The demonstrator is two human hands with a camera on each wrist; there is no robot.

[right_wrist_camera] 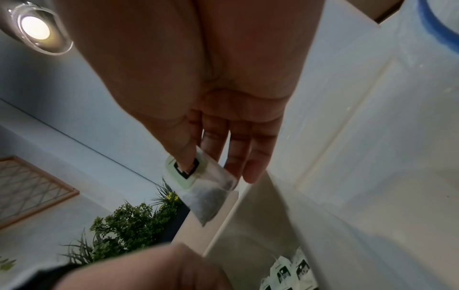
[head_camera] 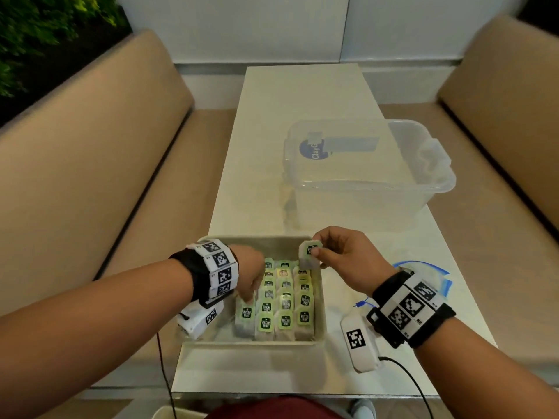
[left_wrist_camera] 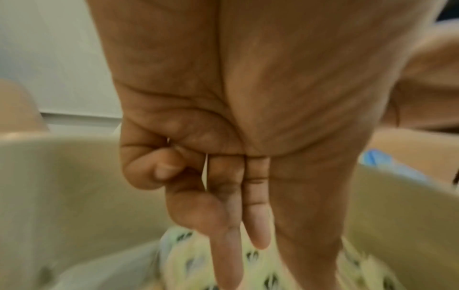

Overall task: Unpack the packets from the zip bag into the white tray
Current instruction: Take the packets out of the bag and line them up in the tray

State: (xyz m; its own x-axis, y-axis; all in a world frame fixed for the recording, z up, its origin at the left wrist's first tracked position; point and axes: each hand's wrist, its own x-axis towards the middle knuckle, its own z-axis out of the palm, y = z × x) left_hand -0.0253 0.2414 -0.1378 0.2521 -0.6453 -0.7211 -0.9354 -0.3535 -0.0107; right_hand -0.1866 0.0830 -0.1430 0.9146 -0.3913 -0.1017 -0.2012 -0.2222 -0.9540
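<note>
Above white tray (head_camera: 321, 322), packet (head_camera: 309, 255) upright in right hand (head_camera: 344, 258).

black wristbands (head_camera: 193, 275), checkered marker blocks (head_camera: 219, 267)

Tea packets going into the white tray

We see the white tray (head_camera: 320, 303) near the table's front edge, holding rows of packets (head_camera: 286, 300) standing on edge, green labels with dark logos facing up. One more packet (head_camera: 309, 255), clear with dark tea inside, hangs above the tray's far right corner. The zip bag (head_camera: 435, 275), clear with a blue edge, lies flat right of the tray.
</note>
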